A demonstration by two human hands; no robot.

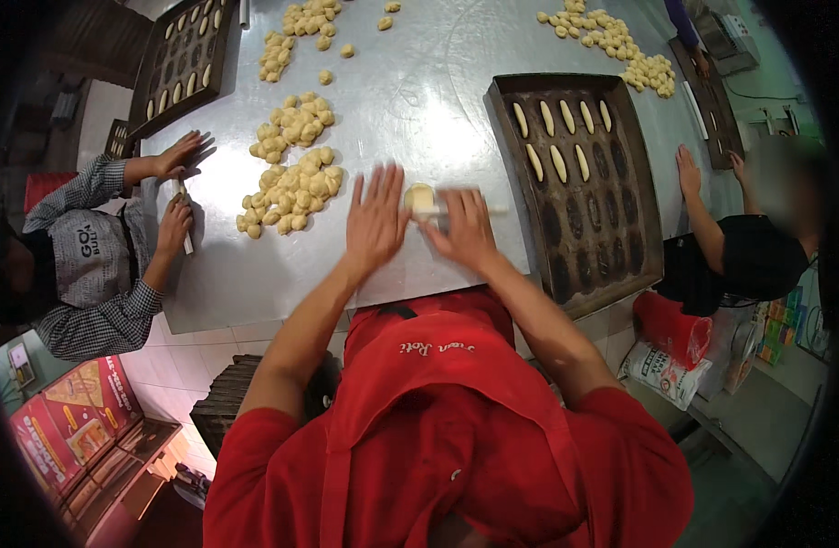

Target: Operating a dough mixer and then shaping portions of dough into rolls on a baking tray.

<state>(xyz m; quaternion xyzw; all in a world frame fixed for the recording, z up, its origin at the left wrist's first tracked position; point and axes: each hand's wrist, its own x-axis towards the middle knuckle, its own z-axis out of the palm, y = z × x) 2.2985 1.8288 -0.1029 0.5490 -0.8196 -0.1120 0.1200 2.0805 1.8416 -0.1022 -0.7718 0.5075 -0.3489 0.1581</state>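
Observation:
A small flattened piece of pale dough (421, 195) lies on the metal table in front of me. Across its near edge runs a thin white rolling pin (498, 211). My right hand (465, 226), blurred by motion, is over the pin with its thumb on the near side, holding it. To the left of the dough, my left hand (377, 217) lies flat with fingers stretched out and holds nothing. Several clusters of dough balls (296, 187) sit beyond and left of my left hand.
A dark moulded baking tray (646, 210) stands close on my right, its far cups partly filled with dough strips. Another tray (216, 68) is at the far left. Co-workers stand at the left and right table edges, one with a hand (174, 224) on a white rod.

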